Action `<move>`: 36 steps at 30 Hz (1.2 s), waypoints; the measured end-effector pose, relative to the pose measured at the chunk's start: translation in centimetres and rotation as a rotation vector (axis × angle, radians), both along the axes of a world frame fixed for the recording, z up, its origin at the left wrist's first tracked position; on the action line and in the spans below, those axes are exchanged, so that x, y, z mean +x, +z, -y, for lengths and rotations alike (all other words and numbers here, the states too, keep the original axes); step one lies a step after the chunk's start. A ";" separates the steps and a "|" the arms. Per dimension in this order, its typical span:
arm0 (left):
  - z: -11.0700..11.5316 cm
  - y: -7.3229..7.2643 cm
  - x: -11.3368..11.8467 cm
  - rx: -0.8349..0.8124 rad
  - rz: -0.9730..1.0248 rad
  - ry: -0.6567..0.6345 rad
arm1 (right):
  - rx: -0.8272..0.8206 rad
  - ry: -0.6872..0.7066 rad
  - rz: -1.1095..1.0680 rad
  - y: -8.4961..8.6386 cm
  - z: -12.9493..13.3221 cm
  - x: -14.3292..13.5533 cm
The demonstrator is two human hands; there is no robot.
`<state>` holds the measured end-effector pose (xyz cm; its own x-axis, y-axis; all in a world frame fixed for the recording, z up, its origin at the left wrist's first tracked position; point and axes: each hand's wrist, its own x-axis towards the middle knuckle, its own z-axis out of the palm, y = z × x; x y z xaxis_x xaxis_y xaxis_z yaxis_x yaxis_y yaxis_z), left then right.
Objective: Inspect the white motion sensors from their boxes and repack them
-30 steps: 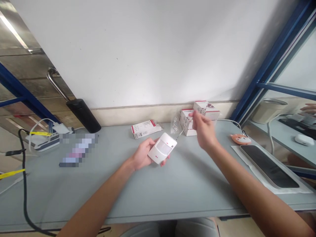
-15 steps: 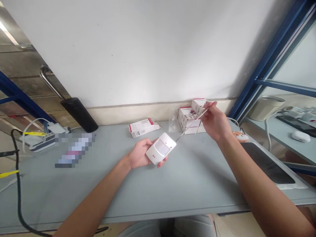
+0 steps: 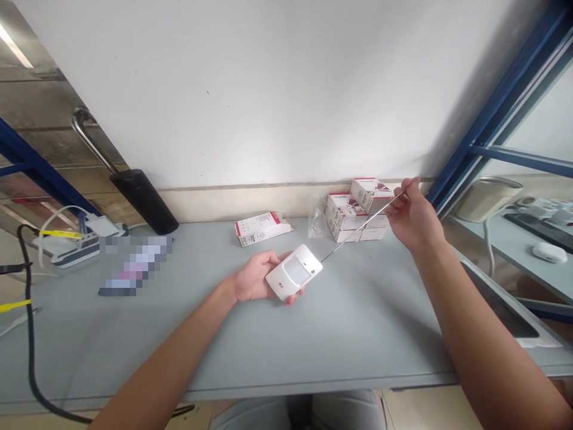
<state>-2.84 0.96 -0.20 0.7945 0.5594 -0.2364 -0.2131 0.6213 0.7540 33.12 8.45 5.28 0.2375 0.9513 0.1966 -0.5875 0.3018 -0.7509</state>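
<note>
My left hand [image 3: 258,278] is closed around a white motion sensor [image 3: 295,272], its front with the pale window facing up. The sensor is tilted above the table. From its upper right end a thin, light-coloured cable [image 3: 360,228] runs straight up to the right. My right hand [image 3: 414,212] pinches the far end of that cable between the fingertips. Behind the cable stand several white and red boxes [image 3: 349,209]. How the cable joins the sensor is hidden behind its edge.
On the grey table [image 3: 201,352] lie an opened white and red box [image 3: 259,229], a clear plastic bag [image 3: 316,224] and a blurred-out phone-like object [image 3: 136,266]. A power strip [image 3: 89,248] is at the left. A dark-screened tablet [image 3: 501,304] lies right, partly under my forearm.
My right hand has moved right and slightly up, drawing a longer stretch of cable away from the sensor. My left hand keeps its hold on the sensor.
</note>
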 end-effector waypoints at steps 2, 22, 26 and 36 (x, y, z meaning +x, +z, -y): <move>-0.1 -0.2 -0.2 -0.034 0.010 0.037 | -0.004 0.001 0.024 -0.2 0.0 -0.3; -0.3 -0.6 -0.3 -0.002 0.023 -0.036 | 0.074 -0.133 0.141 0.0 0.8 -0.4; -0.2 -0.6 -0.2 -0.008 0.032 -0.031 | 0.060 -0.165 0.102 0.1 1.0 -0.7; 0.1 -0.3 0.0 0.023 -0.002 0.072 | 0.119 -0.296 0.342 -0.7 1.0 -1.7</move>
<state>-2.88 0.82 -0.53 0.7517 0.6201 -0.2246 -0.2548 0.5871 0.7684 31.42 7.40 4.56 0.3980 0.8184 0.4145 -0.1877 0.5149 -0.8365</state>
